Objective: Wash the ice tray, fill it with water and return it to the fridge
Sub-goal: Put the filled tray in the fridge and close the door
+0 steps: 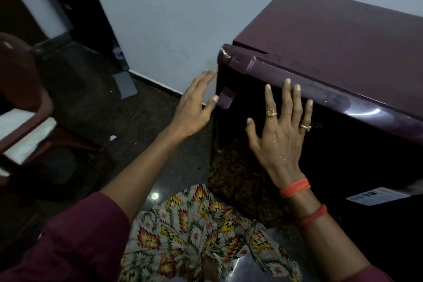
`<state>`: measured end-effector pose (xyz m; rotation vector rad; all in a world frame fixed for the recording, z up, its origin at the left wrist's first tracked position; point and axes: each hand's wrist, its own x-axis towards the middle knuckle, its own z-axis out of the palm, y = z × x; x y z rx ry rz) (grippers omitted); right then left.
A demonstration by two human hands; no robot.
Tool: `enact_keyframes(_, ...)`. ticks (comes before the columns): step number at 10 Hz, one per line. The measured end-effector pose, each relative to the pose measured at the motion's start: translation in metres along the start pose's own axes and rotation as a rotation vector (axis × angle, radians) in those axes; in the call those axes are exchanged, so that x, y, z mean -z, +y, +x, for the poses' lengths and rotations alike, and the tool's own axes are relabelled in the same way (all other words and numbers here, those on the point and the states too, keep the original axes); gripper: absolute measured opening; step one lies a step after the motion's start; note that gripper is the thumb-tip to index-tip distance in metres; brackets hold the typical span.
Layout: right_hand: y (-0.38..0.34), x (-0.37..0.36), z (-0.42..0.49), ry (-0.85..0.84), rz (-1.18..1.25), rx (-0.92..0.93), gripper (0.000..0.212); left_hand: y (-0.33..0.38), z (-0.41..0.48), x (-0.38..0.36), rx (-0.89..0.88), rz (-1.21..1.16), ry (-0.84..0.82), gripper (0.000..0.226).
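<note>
- Head view looks down on a dark maroon fridge [332,36], which fills the frame from 12 to 4 o'clock and stands against a pale wall [171,7].
- Its glossy door [366,162] faces the person; whether it is fully closed cannot be told.
- The ice tray does not show, and neither hand holds anything.
- The right hand [281,130], just right of centre, lies flat on the door front with its fingers spread and straight. The fingertips reach the rounded top edge of the door.
- Water drops sit on the back of this hand. It wears a ring [271,112] on the index finger and another towards the little finger, and red threads [295,188] circle the wrist.
- The left hand [194,103], at centre, is at the door's left edge with relaxed, straight fingers pointing to 1 o'clock. Its thumb tip is just beside a small handle tab [225,98] on the door.
- A white sticker [377,197] is on the door at 4 o'clock.
- Patterned cloth [194,224] covers the person's lap at 6 o'clock, and a maroon sleeve [80,236] lies at 7 o'clock.
- A brown chair [23,98] stands at 9 o'clock on the dark floor [148,121].
</note>
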<state>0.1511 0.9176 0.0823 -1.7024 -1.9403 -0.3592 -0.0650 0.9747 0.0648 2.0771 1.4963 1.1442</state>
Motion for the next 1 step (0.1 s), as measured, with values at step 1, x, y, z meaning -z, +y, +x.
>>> enact_keyframes(1,-0.0208,-0.0053,0.0041,-0.008,0.065,0.026,0.071,-0.0037,-0.0237,0.0212,0.082,0.105,0.047,0.065)
